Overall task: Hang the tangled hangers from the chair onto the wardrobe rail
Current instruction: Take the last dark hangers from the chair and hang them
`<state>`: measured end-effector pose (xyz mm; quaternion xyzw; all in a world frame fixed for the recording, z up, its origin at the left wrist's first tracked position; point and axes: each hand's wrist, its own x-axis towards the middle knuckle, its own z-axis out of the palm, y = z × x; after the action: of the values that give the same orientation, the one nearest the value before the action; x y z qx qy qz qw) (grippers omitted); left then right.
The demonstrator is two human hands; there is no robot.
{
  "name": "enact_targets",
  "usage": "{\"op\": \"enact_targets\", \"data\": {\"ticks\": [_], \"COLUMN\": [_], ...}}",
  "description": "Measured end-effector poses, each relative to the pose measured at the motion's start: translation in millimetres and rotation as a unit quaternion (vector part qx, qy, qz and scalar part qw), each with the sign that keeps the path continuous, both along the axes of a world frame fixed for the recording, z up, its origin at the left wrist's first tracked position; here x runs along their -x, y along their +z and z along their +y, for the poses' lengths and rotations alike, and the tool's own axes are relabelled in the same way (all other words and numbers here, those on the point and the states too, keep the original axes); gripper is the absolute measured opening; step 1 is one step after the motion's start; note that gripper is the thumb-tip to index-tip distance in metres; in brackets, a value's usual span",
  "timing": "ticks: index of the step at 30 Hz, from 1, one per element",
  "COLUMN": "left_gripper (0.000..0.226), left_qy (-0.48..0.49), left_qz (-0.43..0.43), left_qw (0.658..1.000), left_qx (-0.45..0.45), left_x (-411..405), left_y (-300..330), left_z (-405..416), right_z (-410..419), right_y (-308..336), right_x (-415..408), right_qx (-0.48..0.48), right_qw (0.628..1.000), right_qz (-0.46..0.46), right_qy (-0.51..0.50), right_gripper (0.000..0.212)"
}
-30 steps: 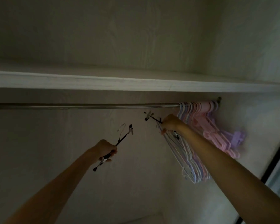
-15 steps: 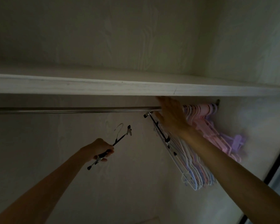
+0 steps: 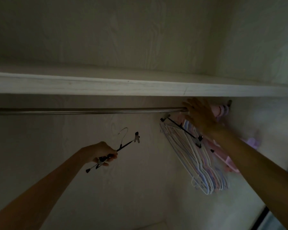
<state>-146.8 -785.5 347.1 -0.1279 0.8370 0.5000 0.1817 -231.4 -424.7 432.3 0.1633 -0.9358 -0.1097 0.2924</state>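
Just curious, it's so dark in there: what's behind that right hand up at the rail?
Behind the right hand bunch pink hanger hooks on the rail. The hand covers the nearer hooks, so they cannot be counted.

I see the rail [image 3: 90, 111] running left to right under the shelf [image 3: 106, 86]. Hangers [image 3: 194, 163] bunch at its right end beneath my right hand [image 3: 199, 113]. Lower left, well apart, my left hand [image 3: 101, 153] holds a clip hanger [image 3: 123, 146].
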Motion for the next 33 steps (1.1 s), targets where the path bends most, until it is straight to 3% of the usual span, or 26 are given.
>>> {"op": "enact_targets", "data": {"ticks": [3,5,7,11,15,17,19,21,23,25,27,29,31,33], "left_gripper": [0.017,0.016,0.015,0.017,0.02,0.02,0.018,0.021,0.024,0.025,0.034,0.05,0.063,0.065], "left_qy": [-0.043,-0.082,-0.134,-0.263,-0.336,-0.358,-0.366,-0.328,-0.249,-0.162,-0.097,-0.074,-0.075,-0.073], "left_qz": [-0.012,-0.014,-0.009,-0.013,0.017,0.031,0.049,0.136,0.285,0.431,0.547,0.548,0.476,0.435], "left_qw": [0.999,0.995,0.986,0.955,0.931,0.921,0.915,0.922,0.923,0.887,0.814,0.764,0.758,0.753], "left_qx": [0.024,0.055,0.094,0.136,0.141,0.15,0.162,0.152,0.069,0.026,0.169,0.331,0.439,0.489], "left_x": [-3.9,-7.4,-10.9,-28.9,-44.0,-47.9,-50.2,-46.8,-37.8,-29.2,-17.5,-6.8,0.8,6.2], "left_y": [8.1,15.7,24.1,41.0,56.0,61.4,65.4,71.2,79.3,87.9,93.1,93.2,88.6,81.4], "left_z": [-0.2,-1.2,-2.4,4.1,22.3,29.6,35.5,43.2,53.6,59.8,59.3,58.2,57.4,56.9], "right_z": [-5.4,-21.6,-47.2,-94.0,-110.4,-108.7,-101.8,-92.9,-83.6,-77.9,-79.8,-87.2,-97.7,-106.7], "right_y": [3.0,2.9,-3.0,-41.6,-76.4,-80.8,-76.1,-65.3,-50.9,-36.2,-22.6,-11.6,-5.7,-4.0], "right_x": [-9.2,-30.1,-57.2,-117.6,-146.9,-160.9,-171.0,-174.8,-169.1,-154.6,-134.8,-114.6,-97.2,-84.3], "right_qx": [0.001,0.055,0.096,0.041,0.066,0.146,0.165,0.134,0.123,0.138,0.158,0.145,0.139,0.131], "right_qw": [1.0,0.997,0.986,0.948,0.892,0.872,0.888,0.913,0.926,0.932,0.932,0.927,0.923,0.92], "right_qz": [-0.011,0.002,-0.012,-0.275,-0.428,-0.448,-0.409,-0.367,-0.349,-0.334,-0.325,-0.335,-0.336,-0.338], "right_qy": [0.004,0.06,0.136,0.155,0.134,0.133,0.131,0.117,0.077,0.015,-0.038,-0.086,-0.124,-0.148], "right_gripper": [0.069,0.076,0.068,0.072,0.043,0.024,0.021,0.022,0.023,0.03,0.041,0.037,0.035,0.039]}}
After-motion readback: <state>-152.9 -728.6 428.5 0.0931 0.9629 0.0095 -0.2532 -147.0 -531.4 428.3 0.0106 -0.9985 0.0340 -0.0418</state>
